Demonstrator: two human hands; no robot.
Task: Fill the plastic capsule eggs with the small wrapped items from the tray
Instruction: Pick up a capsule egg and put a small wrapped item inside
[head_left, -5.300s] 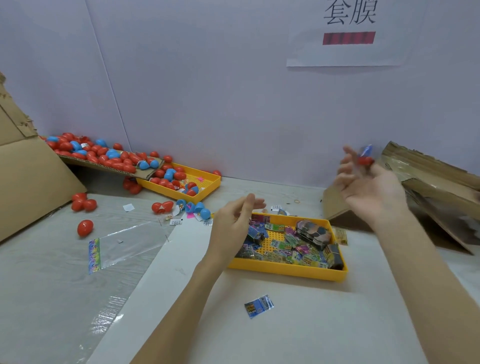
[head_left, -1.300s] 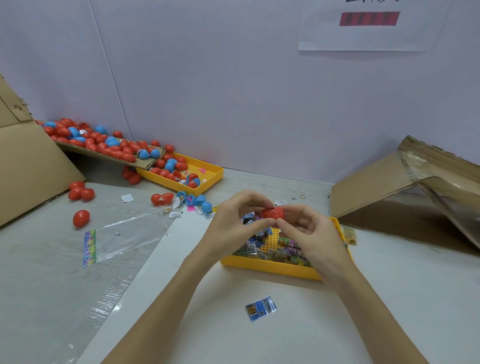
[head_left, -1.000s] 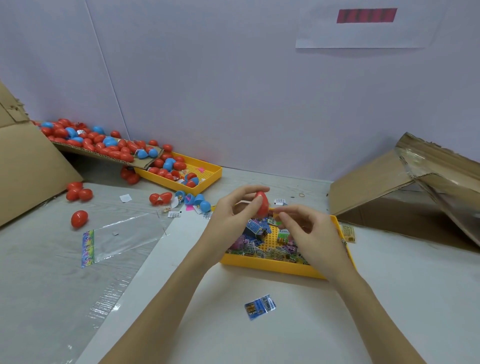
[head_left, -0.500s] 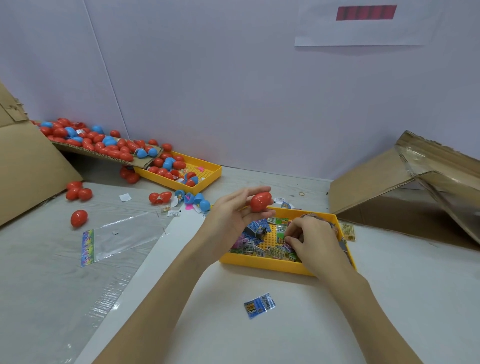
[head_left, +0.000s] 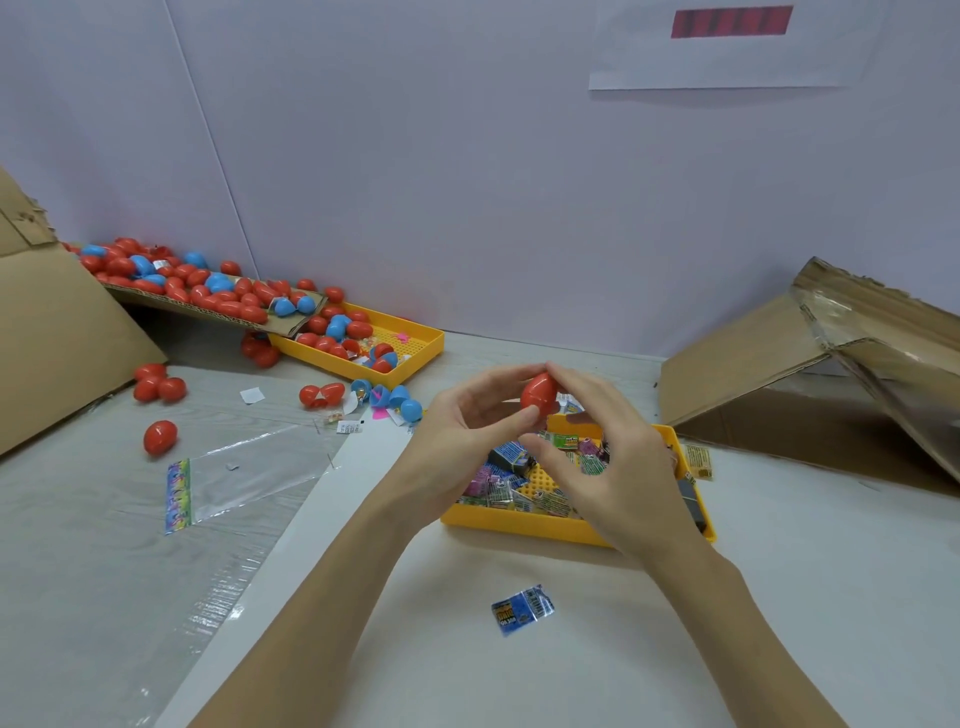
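Pinching the red egg (head_left: 540, 394) between left hand (head_left: 467, 431) and right hand (head_left: 613, 457) — I'd twist gently over the yellow tray (head_left: 524, 522) so nothing drops.

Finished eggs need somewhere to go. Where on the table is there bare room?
Bare white table right of the near yellow tray, and around the loose blue packet. Crowded: the far tray and the scattered eggs at left.

Bright, even light; soft shadows, wide-angle edge distortion.
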